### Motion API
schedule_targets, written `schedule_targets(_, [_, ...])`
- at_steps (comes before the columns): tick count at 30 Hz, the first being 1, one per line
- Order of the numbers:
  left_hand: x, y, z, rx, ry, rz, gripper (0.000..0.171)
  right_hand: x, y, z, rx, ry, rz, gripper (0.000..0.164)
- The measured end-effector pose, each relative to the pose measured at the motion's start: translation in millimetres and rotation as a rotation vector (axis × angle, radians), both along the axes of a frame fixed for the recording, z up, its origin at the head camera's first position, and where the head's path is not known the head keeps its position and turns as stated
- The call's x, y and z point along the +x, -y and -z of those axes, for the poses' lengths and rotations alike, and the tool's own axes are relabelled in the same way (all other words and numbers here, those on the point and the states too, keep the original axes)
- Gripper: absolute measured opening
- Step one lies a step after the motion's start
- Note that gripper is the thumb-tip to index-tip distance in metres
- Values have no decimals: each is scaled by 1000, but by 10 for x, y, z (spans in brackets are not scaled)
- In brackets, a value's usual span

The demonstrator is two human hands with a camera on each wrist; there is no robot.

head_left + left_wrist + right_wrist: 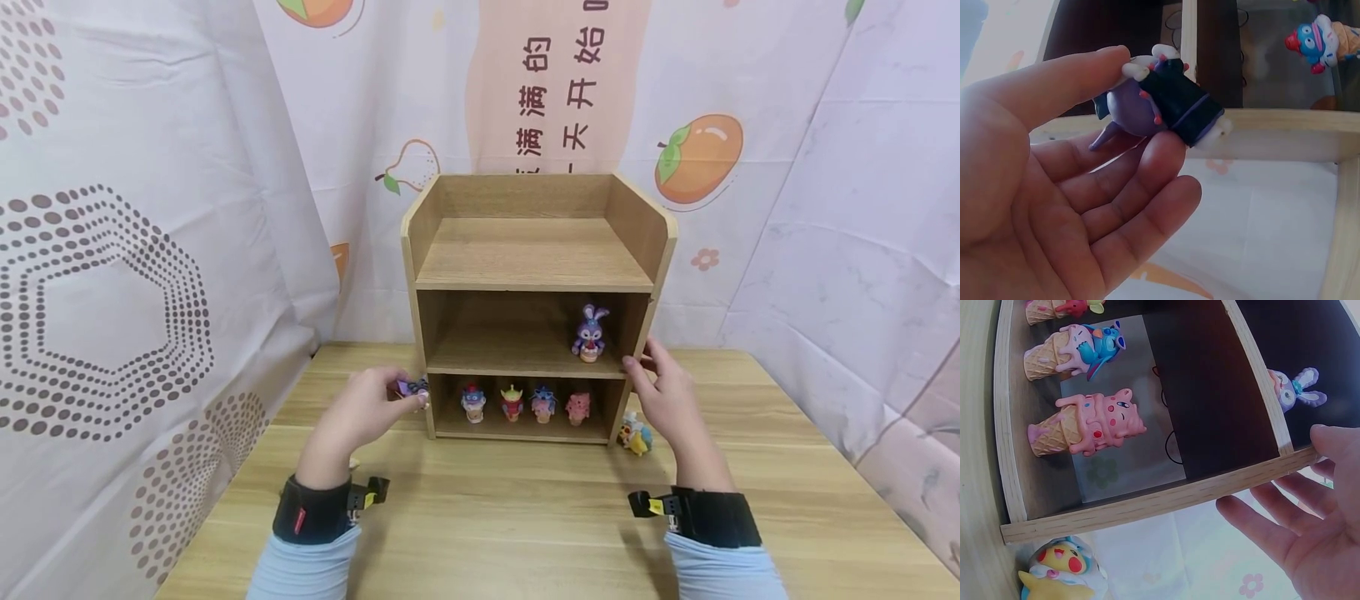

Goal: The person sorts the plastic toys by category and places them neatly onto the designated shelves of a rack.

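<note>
My left hand (367,408) pinches a small purple figurine (1175,100) in dark clothes between thumb and fingers, beside the left wall of a wooden shelf (528,250). In the left wrist view the figurine lies tilted, its head partly behind the thumb. My right hand (663,396) holds the shelf's right side panel, thumb at the front edge and fingers along the outer face. Close to that thumb, a purple rabbit figurine (590,337) stands at the right of the middle compartment.
Ice-cream-cone figurines stand along the bottom compartment, among them a pink one (1107,422) and a blue one (1097,347). A yellow figurine in a white and blue hood (1063,572) sits on the table outside the right panel. A printed curtain (360,100) hangs behind.
</note>
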State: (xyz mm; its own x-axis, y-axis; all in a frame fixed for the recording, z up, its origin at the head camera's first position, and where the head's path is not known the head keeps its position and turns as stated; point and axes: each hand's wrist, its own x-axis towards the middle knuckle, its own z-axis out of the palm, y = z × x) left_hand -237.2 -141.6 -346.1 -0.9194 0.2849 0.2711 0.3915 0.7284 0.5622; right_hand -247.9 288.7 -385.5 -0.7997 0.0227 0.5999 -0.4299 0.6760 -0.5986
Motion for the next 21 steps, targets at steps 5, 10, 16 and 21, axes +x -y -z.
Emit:
schedule_targets(5, [35, -84, -12, 7, -12, 47, 20, 5, -7, -10, 12, 7, 0, 43])
schedule_targets(10, [40, -175, 10, 16, -8, 69, 28, 10, -5, -12, 9, 9, 0, 44])
schedule_targets(16, [33, -288, 41, 44, -20, 104, 26, 14, -8, -2, 9, 10, -3, 44])
schedule_targets(21, [67, -374, 12, 40, -45, 126, 26, -4, -16, 6, 9, 9, -4, 44])
